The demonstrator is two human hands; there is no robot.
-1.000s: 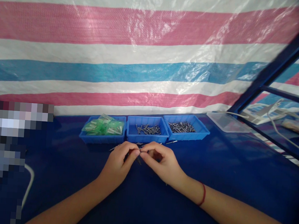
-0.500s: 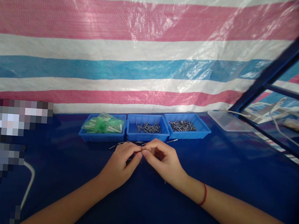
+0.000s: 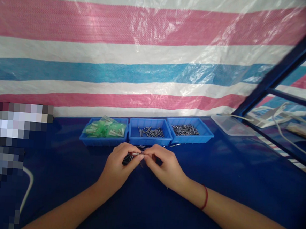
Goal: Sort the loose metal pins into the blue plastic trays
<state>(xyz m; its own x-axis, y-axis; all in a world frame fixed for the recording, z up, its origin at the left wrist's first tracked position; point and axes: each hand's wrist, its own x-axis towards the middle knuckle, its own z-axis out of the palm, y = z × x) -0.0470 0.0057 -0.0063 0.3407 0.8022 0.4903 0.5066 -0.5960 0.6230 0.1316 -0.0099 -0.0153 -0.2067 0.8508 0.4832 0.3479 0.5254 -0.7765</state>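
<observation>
My left hand (image 3: pixel 118 164) and my right hand (image 3: pixel 166 166) meet fingertip to fingertip over the blue table. Between the left thumb and fingers shows a slim metal pin (image 3: pixel 136 154); the right thumb and index finger pinch at its right end, where the fingertips hide it. More loose metal pins lie on the table behind and beneath the hands, partly covered by them. One loose pin (image 3: pixel 174 145) rests to the right, in front of the bins. Just beyond my hands, the middle blue bin (image 3: pixel 148 141) holds several similar pins (image 3: pixel 154 132).
The left blue bin (image 3: pixel 101 142) contains green plastic bags (image 3: pixel 103 127) with pale cylinders. The right blue bin (image 3: pixel 193 140) has a heap of darker metal pieces (image 3: pixel 185 130). Farther right lie a clear plastic lid (image 3: pixel 232 126) and a blue frame post (image 3: pixel 271 75). A white cable (image 3: pixel 28 189) hangs at left.
Both hands have shifted slightly left and stay together at the fingertips. More of the metal pin now shows between the left fingers. The view has tilted a little.
</observation>
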